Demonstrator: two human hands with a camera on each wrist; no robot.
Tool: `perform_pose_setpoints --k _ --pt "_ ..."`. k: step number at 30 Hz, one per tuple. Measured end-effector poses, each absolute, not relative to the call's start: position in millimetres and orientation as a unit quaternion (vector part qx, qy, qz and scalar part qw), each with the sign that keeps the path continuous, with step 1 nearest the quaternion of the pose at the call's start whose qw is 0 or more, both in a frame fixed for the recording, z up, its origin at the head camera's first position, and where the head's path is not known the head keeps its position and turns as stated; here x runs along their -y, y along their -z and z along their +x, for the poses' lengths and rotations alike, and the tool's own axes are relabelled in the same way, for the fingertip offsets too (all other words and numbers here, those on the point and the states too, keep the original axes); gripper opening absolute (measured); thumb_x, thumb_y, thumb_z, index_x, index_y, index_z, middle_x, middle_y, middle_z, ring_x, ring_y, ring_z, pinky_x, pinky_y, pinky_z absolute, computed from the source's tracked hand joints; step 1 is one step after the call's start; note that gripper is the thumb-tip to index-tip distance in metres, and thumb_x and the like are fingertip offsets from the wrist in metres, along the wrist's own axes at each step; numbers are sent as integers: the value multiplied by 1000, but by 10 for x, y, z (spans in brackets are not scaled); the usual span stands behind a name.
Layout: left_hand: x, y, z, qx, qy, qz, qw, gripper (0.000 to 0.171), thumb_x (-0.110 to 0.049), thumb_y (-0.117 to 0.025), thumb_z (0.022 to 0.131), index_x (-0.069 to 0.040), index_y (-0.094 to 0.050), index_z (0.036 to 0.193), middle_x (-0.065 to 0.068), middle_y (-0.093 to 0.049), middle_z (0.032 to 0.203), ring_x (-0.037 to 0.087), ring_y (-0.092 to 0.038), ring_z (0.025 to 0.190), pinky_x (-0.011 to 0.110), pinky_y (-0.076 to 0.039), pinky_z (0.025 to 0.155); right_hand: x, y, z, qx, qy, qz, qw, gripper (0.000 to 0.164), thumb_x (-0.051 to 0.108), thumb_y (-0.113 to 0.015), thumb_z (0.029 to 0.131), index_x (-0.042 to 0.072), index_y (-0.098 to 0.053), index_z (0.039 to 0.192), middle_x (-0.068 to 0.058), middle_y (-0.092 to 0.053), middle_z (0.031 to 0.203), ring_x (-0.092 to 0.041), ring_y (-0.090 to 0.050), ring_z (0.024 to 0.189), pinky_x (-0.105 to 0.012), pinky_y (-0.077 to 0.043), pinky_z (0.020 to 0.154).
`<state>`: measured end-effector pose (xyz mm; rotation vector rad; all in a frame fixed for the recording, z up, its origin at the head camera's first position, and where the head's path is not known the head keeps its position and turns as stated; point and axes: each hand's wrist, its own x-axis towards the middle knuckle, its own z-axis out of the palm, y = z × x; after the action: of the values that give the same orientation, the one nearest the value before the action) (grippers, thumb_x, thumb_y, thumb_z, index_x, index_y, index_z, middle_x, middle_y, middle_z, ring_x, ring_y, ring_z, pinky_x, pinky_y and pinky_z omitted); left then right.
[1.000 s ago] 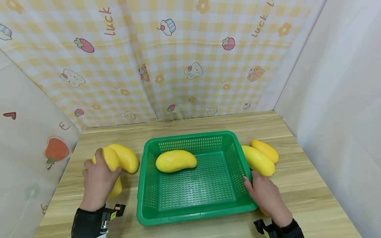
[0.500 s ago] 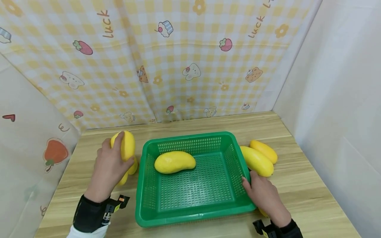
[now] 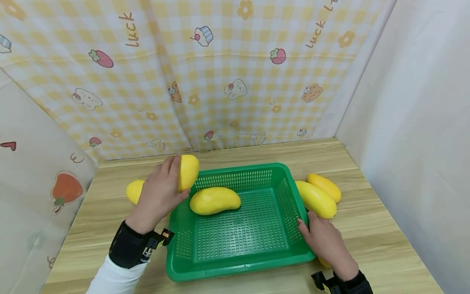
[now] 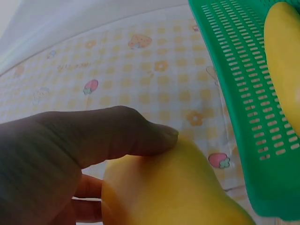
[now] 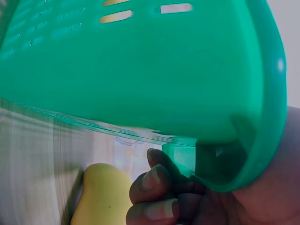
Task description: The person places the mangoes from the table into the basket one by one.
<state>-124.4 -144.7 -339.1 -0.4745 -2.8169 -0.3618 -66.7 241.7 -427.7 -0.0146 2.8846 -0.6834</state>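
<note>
My left hand [image 3: 159,194] grips a yellow mango [image 3: 189,171] over the back left corner of a green plastic basket [image 3: 242,267]. In the left wrist view the thumb lies along this mango [image 4: 173,192], with the fingers partly hidden behind it. Inside the basket, toward its back left, lies one mango [image 3: 215,201]. My right hand [image 3: 328,243] holds the basket's right rim; the right wrist view shows its fingers [image 5: 154,187] curled under the edge.
Another mango [image 3: 134,191] lies left of the basket, partly hidden by my left hand. Two mangoes [image 3: 316,199] rest side by side against its right side. Part of a further yellow mango [image 3: 324,262] shows below my right hand. Cloth-covered walls border the wooden table [image 3: 385,245].
My left hand has lifted a mango from the group on the left and carried it right, to over the basket's corner. The right hand has stayed on the rim.
</note>
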Motion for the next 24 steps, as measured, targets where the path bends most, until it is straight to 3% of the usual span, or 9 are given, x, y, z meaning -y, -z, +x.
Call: perform_pose_setpoints --k 8,15,24 --pt "1169 3408 -1316 960 126 -217 121 90 -22 -84 71 10 -35 139 29 -42 134 44 -47 117 52 -46 87 -2424 4298 -659 -969 229 -7 87 30 26 -53 97 -4 -51 99 -5 -43 65 -17 -44 54 -31 -36 46" --pt "884 3473 -1402 947 150 -256 121 88 -22 -82 71 7 -36 140 29 -46 124 36 -57 92 42 -49 70 -2450 4271 -668 -969 229 -5 94 31 27 -52 98 -4 -51 101 -4 -43 66 -17 -45 54 -31 -36 46" --pt "651 3487 -1435 940 171 -282 86 89 -25 -81 73 6 -35 142 25 -47 124 33 -55 98 40 -48 75 -2424 4263 -657 -966 240 0 98 29 27 -52 98 -3 -51 98 -4 -43 65 -16 -45 54 -30 -36 47"
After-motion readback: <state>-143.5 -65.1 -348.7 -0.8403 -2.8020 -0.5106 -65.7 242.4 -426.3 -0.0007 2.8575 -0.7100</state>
